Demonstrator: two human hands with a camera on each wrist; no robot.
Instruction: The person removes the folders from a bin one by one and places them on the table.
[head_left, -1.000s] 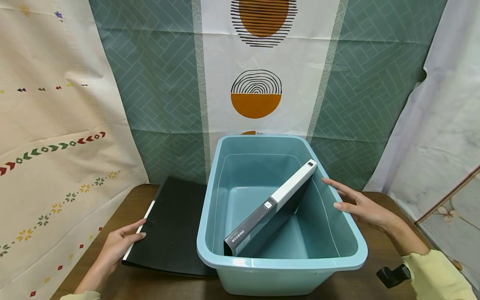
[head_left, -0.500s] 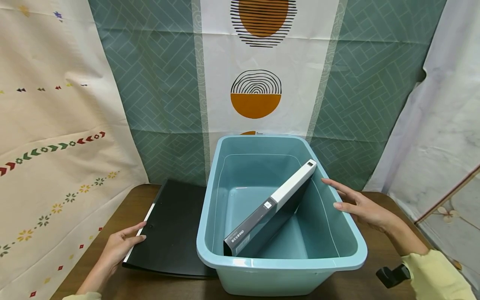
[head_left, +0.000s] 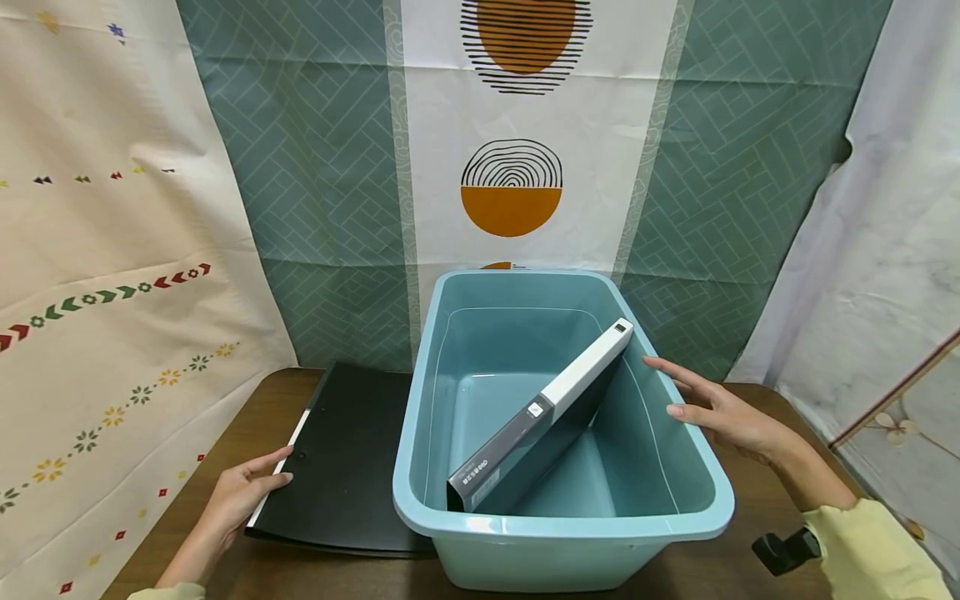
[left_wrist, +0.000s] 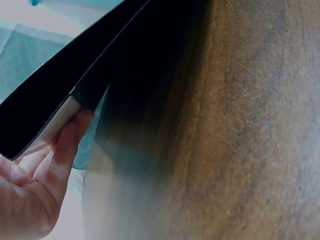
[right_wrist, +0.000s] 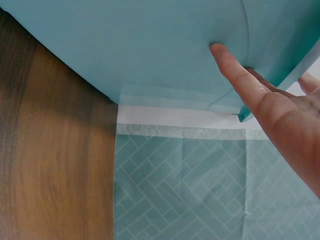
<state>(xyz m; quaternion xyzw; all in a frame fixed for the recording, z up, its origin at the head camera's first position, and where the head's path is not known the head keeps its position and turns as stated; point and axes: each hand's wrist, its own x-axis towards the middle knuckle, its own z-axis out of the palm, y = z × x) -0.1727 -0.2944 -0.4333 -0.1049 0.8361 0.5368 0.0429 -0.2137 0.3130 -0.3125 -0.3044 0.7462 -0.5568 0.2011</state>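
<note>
My left hand (head_left: 238,493) pinches the white-edged spine of a black file binder (head_left: 341,458), which lies flat and tilted slightly left of the tub. The left wrist view shows the thumb and fingers at the pale spine label, with the binder's covers (left_wrist: 60,75) spread a little apart above the wooden surface. My right hand (head_left: 720,412) holds the right rim of a light blue plastic tub (head_left: 562,527); one finger (right_wrist: 235,70) lies straight along its outer wall. Inside the tub a second binder (head_left: 543,408), with a grey and white spine, leans diagonally from front left to back right.
A brown wooden table (head_left: 247,575) carries the tub and the black binder. Behind it hangs a green and white patterned curtain (head_left: 330,167); a cream cloth (head_left: 112,250) borders the left, and a pale marbled cloth (head_left: 870,250) the right.
The black binder's far edge has sunk slightly, and my left hand has shifted a touch with it. The right hand, the tub and the binder inside it look the same.
</note>
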